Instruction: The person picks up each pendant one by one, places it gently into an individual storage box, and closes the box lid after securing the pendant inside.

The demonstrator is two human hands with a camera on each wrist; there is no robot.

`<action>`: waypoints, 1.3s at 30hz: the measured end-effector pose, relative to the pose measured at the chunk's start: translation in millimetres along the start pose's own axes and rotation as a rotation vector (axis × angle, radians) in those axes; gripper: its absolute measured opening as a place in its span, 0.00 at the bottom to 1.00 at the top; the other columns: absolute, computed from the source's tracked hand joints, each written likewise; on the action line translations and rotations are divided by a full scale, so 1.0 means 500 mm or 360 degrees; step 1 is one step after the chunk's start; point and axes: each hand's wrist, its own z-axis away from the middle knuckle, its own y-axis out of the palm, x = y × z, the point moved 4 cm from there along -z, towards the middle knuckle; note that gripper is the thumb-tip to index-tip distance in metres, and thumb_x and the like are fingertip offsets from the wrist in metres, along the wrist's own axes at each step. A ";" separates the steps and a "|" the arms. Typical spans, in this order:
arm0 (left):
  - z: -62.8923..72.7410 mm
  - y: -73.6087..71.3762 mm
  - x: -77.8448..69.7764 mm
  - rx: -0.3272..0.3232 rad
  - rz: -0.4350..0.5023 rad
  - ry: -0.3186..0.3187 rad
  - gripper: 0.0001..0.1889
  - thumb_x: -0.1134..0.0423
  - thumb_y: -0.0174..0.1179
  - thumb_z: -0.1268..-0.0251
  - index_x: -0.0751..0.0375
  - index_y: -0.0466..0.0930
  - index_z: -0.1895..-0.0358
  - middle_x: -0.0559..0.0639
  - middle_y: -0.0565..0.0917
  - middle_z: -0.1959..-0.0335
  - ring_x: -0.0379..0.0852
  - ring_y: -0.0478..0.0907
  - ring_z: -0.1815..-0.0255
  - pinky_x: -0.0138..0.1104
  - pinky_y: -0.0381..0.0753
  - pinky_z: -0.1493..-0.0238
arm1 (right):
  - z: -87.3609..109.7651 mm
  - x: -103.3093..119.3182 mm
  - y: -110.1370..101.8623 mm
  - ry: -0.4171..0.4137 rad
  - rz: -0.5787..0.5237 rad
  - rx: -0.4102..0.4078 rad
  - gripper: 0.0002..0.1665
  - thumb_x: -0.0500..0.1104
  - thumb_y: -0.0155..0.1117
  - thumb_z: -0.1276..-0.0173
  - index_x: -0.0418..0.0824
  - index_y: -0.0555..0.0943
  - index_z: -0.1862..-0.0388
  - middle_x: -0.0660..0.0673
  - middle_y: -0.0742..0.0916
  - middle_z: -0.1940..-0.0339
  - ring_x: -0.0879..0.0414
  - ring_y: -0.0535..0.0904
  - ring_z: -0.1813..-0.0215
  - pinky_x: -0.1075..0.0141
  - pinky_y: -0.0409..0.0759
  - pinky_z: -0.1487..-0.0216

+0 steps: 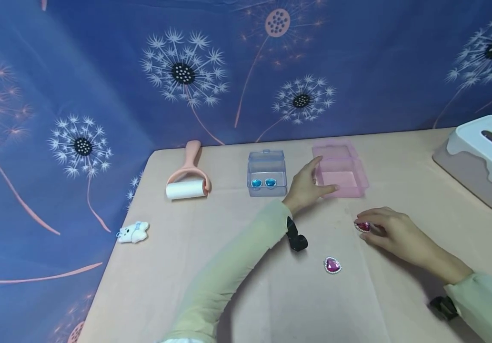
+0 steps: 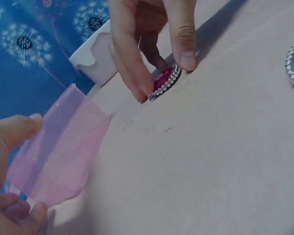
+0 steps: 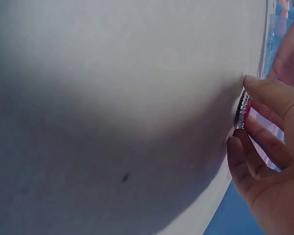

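In the head view my right hand [image 1: 393, 236] pinches a dark pink gem with a silver beaded rim [image 1: 362, 226] between thumb and fingers, low at the tabletop. The left wrist view shows the same gem [image 2: 165, 81] tilted on edge at the fingertips. My left hand [image 1: 306, 186] is spread at the left side of a pink translucent box [image 1: 345, 191], whose lid stands raised at the back. Its thumb reaches over the front left of the box and a finger reaches the lid. A second pink heart-shaped gem [image 1: 332, 265] lies on the table between my arms.
Left of the pink box stands a bluish translucent box [image 1: 267, 190], lid raised, with two blue gems [image 1: 270, 182]. Further left are a lint roller [image 1: 187, 188] and a small white plush figure [image 1: 133, 232]. A white and beige tissue box [image 1: 481, 166] stands at the right.
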 end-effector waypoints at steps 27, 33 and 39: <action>-0.009 0.010 0.026 0.0008 0.0211 -0.0008 0.45 0.60 0.74 0.49 0.48 0.59 0.27 0.53 0.71 0.32 0.46 0.72 0.33 0.26 0.79 0.46 | -0.011 0.011 -0.027 0.0023 -0.0064 -0.0064 0.17 0.36 0.80 0.56 0.46 0.86 0.65 0.56 0.85 0.65 0.68 0.75 0.70 0.77 0.74 0.71; -0.010 0.008 0.024 0.0013 0.0219 0.0012 0.45 0.62 0.74 0.49 0.51 0.59 0.27 0.54 0.72 0.33 0.46 0.72 0.33 0.26 0.80 0.47 | -0.040 0.023 -0.077 -0.0092 -0.0076 -0.0234 0.22 0.32 0.81 0.64 0.47 0.86 0.67 0.56 0.85 0.66 0.66 0.78 0.71 0.82 0.72 0.71; -0.010 0.005 0.022 0.0026 0.0229 0.0010 0.45 0.62 0.74 0.49 0.51 0.59 0.26 0.54 0.72 0.34 0.46 0.74 0.36 0.26 0.81 0.48 | -0.098 0.029 -0.125 -0.0164 -0.0019 -0.0301 0.23 0.31 0.80 0.63 0.46 0.87 0.65 0.52 0.87 0.65 0.64 0.79 0.72 0.81 0.71 0.74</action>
